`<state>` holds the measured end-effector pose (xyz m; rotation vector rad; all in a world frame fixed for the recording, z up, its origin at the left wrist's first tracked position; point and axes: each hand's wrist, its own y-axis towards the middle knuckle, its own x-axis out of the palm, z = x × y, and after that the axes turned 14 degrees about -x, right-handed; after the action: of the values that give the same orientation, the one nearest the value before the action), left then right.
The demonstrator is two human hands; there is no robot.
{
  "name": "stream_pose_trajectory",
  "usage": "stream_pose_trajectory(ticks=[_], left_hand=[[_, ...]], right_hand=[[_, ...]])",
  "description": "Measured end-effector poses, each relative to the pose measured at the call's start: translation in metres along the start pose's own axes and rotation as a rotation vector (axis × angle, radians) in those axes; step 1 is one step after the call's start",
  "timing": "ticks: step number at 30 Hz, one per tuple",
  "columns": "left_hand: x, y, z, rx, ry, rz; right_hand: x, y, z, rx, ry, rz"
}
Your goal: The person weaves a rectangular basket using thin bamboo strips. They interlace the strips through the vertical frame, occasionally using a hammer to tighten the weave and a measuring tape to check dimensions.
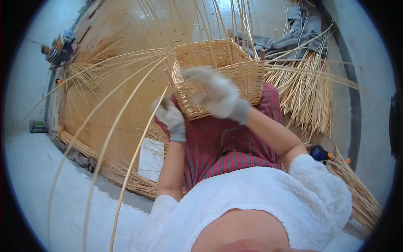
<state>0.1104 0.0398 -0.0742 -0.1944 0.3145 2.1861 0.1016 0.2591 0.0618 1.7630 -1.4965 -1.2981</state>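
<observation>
A rectangular woven wicker basket [247, 80] rests on my lap, with wooden stakes at its corners and long unwoven canes fanning out from its sides. My left hand [171, 119], in a pale work glove, is beside the basket's near left corner. Its fingers appear closed around a long cane [138, 153] that arcs down to the lower left. My right hand [216, 92], gloved too, is over the near wall by the left corner. Motion smears its fingers, so whether it grips a strand is unclear.
Bundles of loose canes lie on the floor to the right [308, 92] and far left [98, 56]. Grey cloth [294, 35] is heaped at the back right. Long canes sweep out on both sides. Another person [56, 52] sits at the far left. A white sheet [151, 159] lies beside my left forearm.
</observation>
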Motion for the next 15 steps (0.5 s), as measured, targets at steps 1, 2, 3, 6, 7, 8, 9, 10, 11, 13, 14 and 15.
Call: stream_pose_trajectory(ticks=[1, 2, 3, 6, 7, 8, 9, 10, 11, 13, 14, 15], left_hand=[[0.003, 0.009, 0.021, -0.023, -0.232, -0.152], [0.007, 0.018, 0.045, -0.07, -0.484, -0.308], [0.012, 0.026, 0.07, -0.14, -0.709, -0.451], [0.017, 0.081, 0.078, -0.343, -0.554, -0.864], [0.029, 0.084, 0.071, -0.368, -0.557, -0.725], [0.034, 0.092, 0.066, -0.424, -0.6, -0.766], [0.035, 0.102, 0.062, -0.48, -0.641, -0.805], [0.035, 0.105, 0.056, -0.549, -0.681, -0.84], [0.046, 0.096, 0.069, -0.598, -0.568, -0.632], [0.047, 0.1, 0.062, -0.602, -0.655, -0.728], [0.05, 0.101, 0.065, -0.598, -0.698, -0.788], [0.045, 0.098, 0.062, -0.625, -0.741, -0.844]], right_hand=[[0.031, 0.01, -0.016, -0.119, 0.066, -0.124], [0.057, 0.015, -0.028, -0.227, 0.128, -0.224], [0.077, 0.017, -0.036, -0.291, 0.161, -0.3], [0.1, 0.001, -0.059, -0.311, 0.231, -0.402], [0.101, -0.007, -0.064, -0.275, 0.254, -0.415], [0.096, -0.018, -0.062, -0.225, 0.259, -0.43], [0.09, -0.027, -0.058, -0.177, 0.266, -0.444], [0.073, -0.026, -0.05, -0.043, 0.335, -0.295], [0.064, -0.039, -0.034, 0.111, 0.354, -0.017], [0.026, -0.051, 0.044, 0.161, 0.722, 0.201], [0.021, -0.07, 0.094, 0.151, 1.065, 0.36], [0.023, -0.074, 0.103, 0.221, 1.202, 0.467]])
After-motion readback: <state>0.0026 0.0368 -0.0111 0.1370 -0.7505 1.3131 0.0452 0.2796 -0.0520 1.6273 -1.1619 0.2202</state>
